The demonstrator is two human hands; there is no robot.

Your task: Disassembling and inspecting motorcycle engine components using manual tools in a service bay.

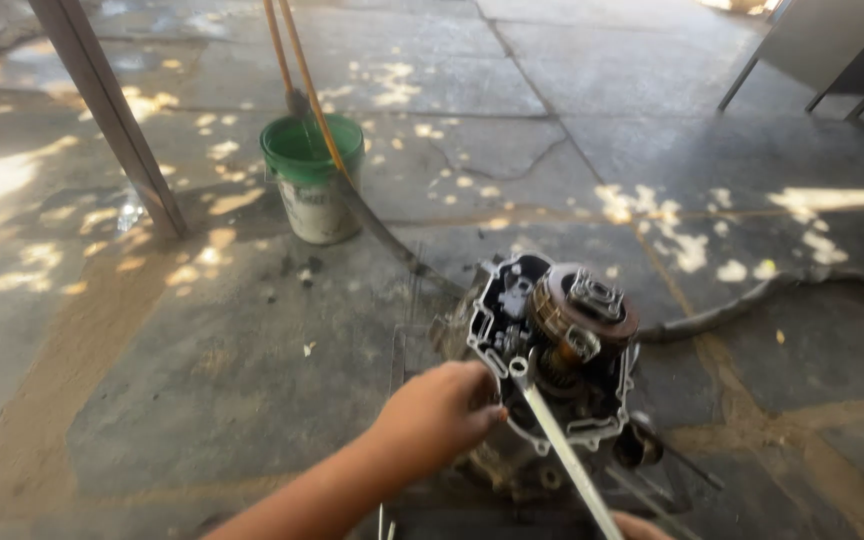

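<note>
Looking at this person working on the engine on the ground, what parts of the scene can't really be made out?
- Right hand: cut off by the bottom edge; its grip on the wrench is unseen.
- Left hand: its fingertips hide what they touch on the engine.
- Green bucket: contents too dim.
- Wrench tip: blurred.

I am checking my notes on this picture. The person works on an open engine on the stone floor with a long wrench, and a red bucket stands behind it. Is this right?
Not quite: the head view shows the bucket is green, not red. The rest holds: the left hand rests at the open engine on the stone floor, and a long wrench reaches into it.
</note>
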